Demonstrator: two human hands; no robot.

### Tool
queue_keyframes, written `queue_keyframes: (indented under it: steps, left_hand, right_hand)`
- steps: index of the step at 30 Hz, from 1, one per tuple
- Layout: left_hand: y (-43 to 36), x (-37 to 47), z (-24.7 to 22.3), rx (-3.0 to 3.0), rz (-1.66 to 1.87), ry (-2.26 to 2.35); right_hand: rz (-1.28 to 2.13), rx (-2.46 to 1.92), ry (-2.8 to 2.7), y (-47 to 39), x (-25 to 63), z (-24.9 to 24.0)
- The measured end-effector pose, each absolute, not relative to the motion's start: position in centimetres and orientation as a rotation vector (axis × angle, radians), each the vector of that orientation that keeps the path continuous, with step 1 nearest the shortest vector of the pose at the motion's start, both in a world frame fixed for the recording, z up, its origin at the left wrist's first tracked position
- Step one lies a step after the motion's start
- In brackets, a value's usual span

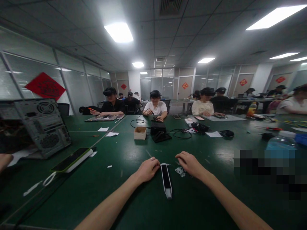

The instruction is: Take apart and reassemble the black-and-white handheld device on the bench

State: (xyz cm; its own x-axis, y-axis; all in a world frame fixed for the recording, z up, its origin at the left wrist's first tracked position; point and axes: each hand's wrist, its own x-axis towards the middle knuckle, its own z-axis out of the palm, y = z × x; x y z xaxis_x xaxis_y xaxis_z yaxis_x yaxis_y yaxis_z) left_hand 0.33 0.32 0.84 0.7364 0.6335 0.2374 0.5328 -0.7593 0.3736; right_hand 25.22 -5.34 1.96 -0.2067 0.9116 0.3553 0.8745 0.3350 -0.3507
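A long narrow device (167, 180) with a pale frame and a dark inside lies on the green table between my hands. My left hand (148, 168) rests at its upper left end, a ring on one finger, with the fingers curled and their tips partly hidden. Right of the device, my right hand (189, 162) is bent over small metal parts (180, 171). Its fingers point left, and whether they pinch a small piece cannot be made out.
A computer case (43, 127) and a phone on a white holder (72, 159) are at the left. Ahead stand a small open box (140, 133) and a black box (157, 128). A bottle (283, 143) is at the right. A person's hand (5, 161) shows at the left edge.
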Motion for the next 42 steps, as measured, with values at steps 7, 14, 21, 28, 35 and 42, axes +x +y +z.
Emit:
queue_keyframes:
  steps: [7, 14, 21, 28, 35, 42]
  left_hand:
    - [0.2, 0.4, 0.8, 2.682, 0.534, 0.922]
    - [0.2, 0.4, 0.8, 2.678, 0.522, 0.931]
    - [0.2, 0.4, 0.8, 2.680, 0.517, 0.925]
    - [0.1, 0.4, 0.9, 2.686, 0.504, 0.940]
    - [-0.2, 0.4, 1.4, 2.664, 0.492, 0.947]
    - [0.1, 0.5, 0.9, 2.671, 0.514, 0.940]
  right_hand:
    - [0.255, -1.456, -2.188, -5.4, 22.1, 1.2]
    - [0.303, -1.462, -2.209, -5.6, 22.8, 1.4]
    - [0.363, -1.425, -2.227, -5.7, 22.6, 1.6]
    - [0.366, -1.446, -2.166, -5.5, 22.5, 1.2]
    - [0.364, -1.455, -2.193, -5.8, 22.3, 1.6]
    - [0.287, -1.472, -2.221, -5.3, 21.8, 0.7]
